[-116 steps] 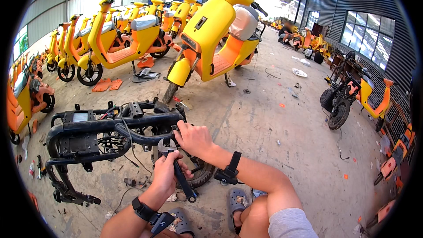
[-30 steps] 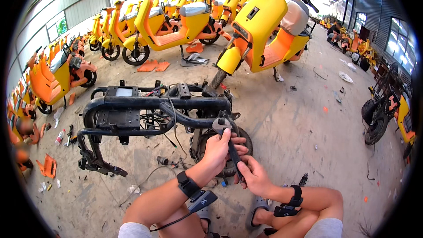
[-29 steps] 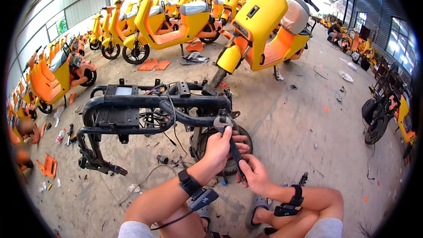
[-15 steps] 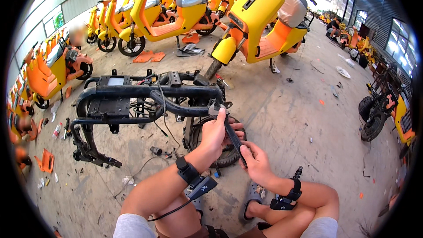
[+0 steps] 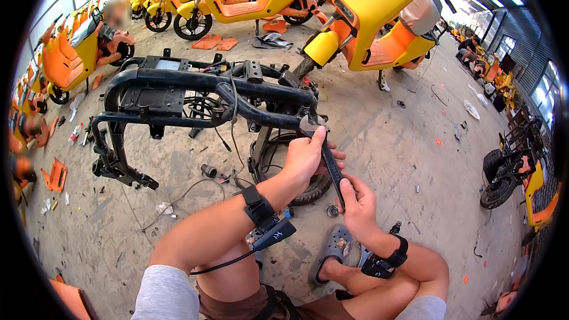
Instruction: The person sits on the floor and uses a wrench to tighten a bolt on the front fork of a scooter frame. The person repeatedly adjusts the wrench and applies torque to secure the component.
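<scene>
An adjustable wrench with a dark handle slants down and to the right from the front end of a bare black scooter frame. Its grey jaws sit at the frame's head end; whether they grip a nut there is too small to tell. Just below the jaws, my left hand is closed on the wrench, thumb along its top. My right hand closes around the handle's lower end. Beneath my left hand a black wheel is partly hidden.
Loose cables hang off the frame to the floor. A yellow scooter stands just beyond, with rows of others behind. Orange panels and small scraps lie on the floor. At right is a partly stripped scooter. My grey clog is below my hands.
The whole view has shifted, so the frame sits higher and the yellow scooter farther right. Both hands keep hold of the wrench, which looks slightly steeper.
</scene>
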A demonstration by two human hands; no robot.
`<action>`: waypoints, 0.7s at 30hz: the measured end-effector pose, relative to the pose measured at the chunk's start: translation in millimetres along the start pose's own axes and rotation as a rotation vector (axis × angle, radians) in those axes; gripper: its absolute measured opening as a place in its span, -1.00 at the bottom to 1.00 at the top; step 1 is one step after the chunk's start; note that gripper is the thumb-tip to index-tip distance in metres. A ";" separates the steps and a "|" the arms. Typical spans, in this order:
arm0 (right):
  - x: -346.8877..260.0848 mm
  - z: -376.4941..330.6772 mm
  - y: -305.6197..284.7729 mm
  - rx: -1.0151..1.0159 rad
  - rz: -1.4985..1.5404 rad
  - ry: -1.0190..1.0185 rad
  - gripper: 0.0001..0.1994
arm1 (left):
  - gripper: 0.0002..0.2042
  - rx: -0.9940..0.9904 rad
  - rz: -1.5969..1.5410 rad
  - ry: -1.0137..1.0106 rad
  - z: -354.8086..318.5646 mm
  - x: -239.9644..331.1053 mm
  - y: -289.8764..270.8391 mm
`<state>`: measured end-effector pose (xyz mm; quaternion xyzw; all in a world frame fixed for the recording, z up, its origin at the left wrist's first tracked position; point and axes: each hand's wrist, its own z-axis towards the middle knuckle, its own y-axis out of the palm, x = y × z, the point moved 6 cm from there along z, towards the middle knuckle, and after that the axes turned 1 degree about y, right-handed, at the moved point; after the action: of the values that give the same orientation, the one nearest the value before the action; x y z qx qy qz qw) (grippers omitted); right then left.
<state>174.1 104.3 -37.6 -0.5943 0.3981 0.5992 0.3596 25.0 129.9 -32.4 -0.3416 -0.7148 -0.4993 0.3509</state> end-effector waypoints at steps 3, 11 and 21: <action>0.4 2.0 -0.2 -0.010 -0.007 -0.019 -0.67 | -0.46 0.009 -0.034 -0.035 1.6 0.4 -2.1; 2.1 2.3 -4.2 0.016 0.008 -0.015 -0.68 | -0.48 -0.009 0.059 -0.085 0.8 -3.6 -2.4; -0.8 4.1 -10.5 0.002 -0.020 -0.041 -0.68 | -0.45 0.010 0.084 -0.031 -4.0 6.8 2.0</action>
<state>181.8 112.5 -37.4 -0.5855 0.3852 0.6072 0.3744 23.8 127.6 -24.7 -0.3772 -0.7077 -0.4751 0.3623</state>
